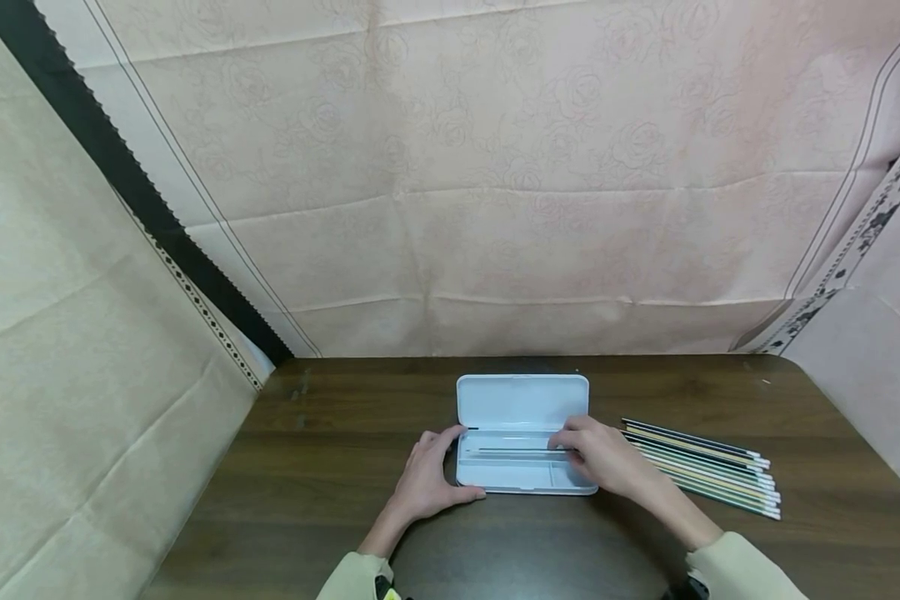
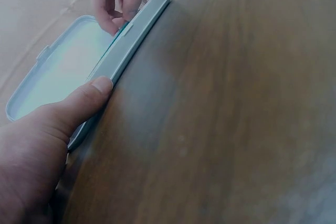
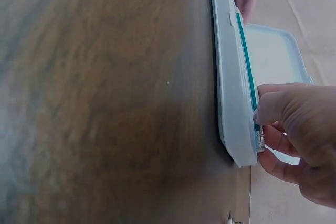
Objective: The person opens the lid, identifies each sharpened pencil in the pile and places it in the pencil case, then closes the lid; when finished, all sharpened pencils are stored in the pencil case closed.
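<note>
A pale blue pencil case [image 1: 504, 488] lies with its lid [image 1: 522, 400] raised, hinged at the back. My left hand [image 1: 425, 477] grips the case's left end, thumb at the front edge and fingers at the back corner. Over the right part of the tray, my right hand [image 1: 607, 454] pinches a green pencil [image 3: 247, 59] near its metal-banded end. That pencil lies lengthwise along the case in the right wrist view. Whether it touches the tray floor I cannot tell.
To the right of the case, several pencils [image 1: 708, 467] in dark, green, white and yellowish tones lie side by side on the brown wooden table [image 1: 330, 500]. Pale patterned cloth [image 1: 495, 208] hangs behind the table and at both sides.
</note>
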The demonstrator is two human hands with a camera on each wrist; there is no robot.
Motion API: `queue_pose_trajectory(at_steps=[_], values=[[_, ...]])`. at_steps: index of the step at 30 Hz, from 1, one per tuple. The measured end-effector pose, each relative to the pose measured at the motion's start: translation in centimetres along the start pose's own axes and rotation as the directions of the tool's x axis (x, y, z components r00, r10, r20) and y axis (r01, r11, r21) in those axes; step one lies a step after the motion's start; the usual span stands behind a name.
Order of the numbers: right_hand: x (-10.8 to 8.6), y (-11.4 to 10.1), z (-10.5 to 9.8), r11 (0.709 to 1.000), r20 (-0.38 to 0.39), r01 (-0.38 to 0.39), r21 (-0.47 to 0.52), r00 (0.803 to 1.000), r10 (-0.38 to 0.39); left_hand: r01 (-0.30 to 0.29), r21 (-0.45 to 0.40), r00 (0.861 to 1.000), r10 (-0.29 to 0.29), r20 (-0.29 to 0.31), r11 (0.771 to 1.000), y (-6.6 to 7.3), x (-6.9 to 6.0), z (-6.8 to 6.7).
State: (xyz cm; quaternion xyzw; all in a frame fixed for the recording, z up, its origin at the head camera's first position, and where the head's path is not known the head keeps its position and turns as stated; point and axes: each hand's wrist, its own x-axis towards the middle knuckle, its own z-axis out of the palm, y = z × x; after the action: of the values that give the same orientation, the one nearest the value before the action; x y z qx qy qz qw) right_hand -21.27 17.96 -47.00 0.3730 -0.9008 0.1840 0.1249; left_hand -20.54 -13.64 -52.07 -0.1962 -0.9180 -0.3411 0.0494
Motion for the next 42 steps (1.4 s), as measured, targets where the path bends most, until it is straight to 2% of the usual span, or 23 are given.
queue_pose_trajectory(at_steps=[6,18,23,27,33,37,42], values=[[0.5,-0.3,0.0,1.0,0.014,0.02,-0.005,1.0,-0.02,0.006,-0.002,1.0,-0.006,0.009,1.0,0.0,0.0,0.0],[1.0,-0.1,0.1,1.0,0.075,0.009,0.029,0.997,-0.011,0.009,-0.008,1.0,-0.009,0.007,1.0,-0.1,0.0,0.1],[1.0,0.0,0.1,0.999,0.072,-0.003,0.034,0.997,0.0,0.008,-0.009,1.0,-0.008,0.006,1.0,-0.1,0.0,0.1],[0.6,0.1,-0.2,0.999,0.03,-0.009,0.031,1.0,0.008,0.01,-0.003,1.0,-0.01,0.009,1.0,-0.1,0.0,0.1],[-1.8,1.3,-1.7,0.999,-0.087,-0.049,0.004,0.995,0.049,0.012,-0.006,1.0,-0.011,0.012,1.0,0.0,0.0,0.2],[-4.4,2.5,-3.0,0.998,-0.163,-0.053,-0.02,0.985,0.049,0.01,-0.012,1.0,-0.01,0.005,1.0,0.1,0.0,0.1],[-8.1,4.1,-4.2,0.999,-0.228,-0.02,-0.042,0.974,0.01,0.002,-0.013,1.0,-0.002,0.006,1.0,0.1,0.0,0.0]])
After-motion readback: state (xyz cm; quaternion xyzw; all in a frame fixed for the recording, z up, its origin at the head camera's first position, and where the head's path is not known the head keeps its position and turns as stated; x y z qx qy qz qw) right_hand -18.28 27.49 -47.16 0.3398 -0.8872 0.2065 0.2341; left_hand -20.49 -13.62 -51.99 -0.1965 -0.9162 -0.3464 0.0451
